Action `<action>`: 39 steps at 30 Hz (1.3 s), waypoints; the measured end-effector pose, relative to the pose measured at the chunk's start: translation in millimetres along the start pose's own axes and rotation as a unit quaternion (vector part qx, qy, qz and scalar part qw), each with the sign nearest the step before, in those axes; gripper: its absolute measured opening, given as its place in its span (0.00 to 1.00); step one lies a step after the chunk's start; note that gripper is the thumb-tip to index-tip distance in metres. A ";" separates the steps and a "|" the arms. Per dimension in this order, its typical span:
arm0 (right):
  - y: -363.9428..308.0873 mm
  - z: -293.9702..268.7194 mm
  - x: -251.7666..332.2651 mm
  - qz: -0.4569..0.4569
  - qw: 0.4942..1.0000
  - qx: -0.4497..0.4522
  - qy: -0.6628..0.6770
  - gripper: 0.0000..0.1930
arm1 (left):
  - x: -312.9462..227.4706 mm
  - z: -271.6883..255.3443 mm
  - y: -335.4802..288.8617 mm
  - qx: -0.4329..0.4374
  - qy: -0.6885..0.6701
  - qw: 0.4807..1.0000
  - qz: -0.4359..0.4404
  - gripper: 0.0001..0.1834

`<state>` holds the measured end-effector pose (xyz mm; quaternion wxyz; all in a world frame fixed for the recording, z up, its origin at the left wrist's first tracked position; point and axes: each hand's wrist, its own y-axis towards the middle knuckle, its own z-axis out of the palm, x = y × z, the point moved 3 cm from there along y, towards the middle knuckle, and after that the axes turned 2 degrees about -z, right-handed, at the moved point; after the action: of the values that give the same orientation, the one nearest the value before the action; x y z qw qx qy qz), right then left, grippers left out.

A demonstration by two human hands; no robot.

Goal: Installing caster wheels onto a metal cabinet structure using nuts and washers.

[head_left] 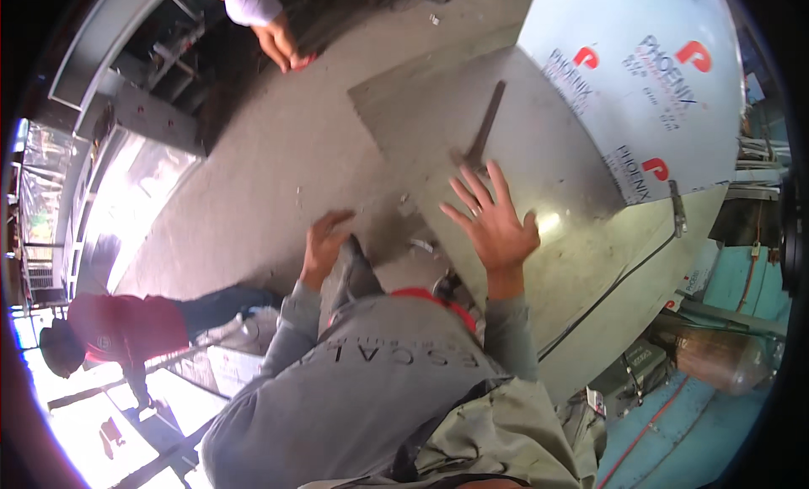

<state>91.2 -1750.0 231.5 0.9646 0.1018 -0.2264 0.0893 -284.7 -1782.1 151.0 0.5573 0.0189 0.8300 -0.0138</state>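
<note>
Right hand (495, 228) spread flat, empty, mid-frame on metal sheet (539, 177); left hand (323, 246) loosely open, empty; press evenly.

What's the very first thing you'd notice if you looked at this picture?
The big shiny metal sheet fills the upper right, part of it covered by a pale film with red marks. The person's right hand is spread flat on the bare metal, just below a dark metal square lying on the sheet. The left hand rests open by the sheet's edge, over the concrete floor.
</note>
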 end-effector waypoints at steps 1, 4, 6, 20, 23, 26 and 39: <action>22.4 24.9 -26.8 0.023 0.998 0.054 0.036 0.68 | -17.8 -2.6 17.8 0.017 -0.104 0.994 -0.040 0.32; 88.6 72.8 -103.3 0.068 0.985 0.084 0.136 0.71 | -60.5 -25.3 71.2 0.112 -0.326 0.935 -0.086 0.33; 132.2 92.8 -152.0 0.080 0.981 0.105 0.144 0.71 | -57.0 -53.6 99.0 0.133 -0.357 0.921 -0.082 0.31; 388.6 153.3 -316.9 0.102 0.976 0.180 -0.073 0.80 | 24.7 -234.8 313.6 0.149 -0.397 0.903 -0.073 0.18; 442.2 137.9 -299.1 0.159 0.962 0.124 -0.182 0.69 | 30.1 -248.2 370.4 0.229 -0.364 0.892 -0.138 0.22; 501.4 52.2 -265.4 0.088 0.911 -0.025 -0.401 0.55 | 55.3 -256.3 433.4 0.248 -0.257 0.918 -0.173 0.26; 638.8 -272.6 -97.0 -0.054 0.403 -0.577 -0.708 0.34 | 140.5 -312.8 861.8 0.202 -0.028 0.946 -0.251 0.25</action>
<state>-19.7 -1082.3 48.0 0.2923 -0.4398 -0.8205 -0.2190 -586.6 -905.2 137.8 0.5433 -0.0777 0.7718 -0.3211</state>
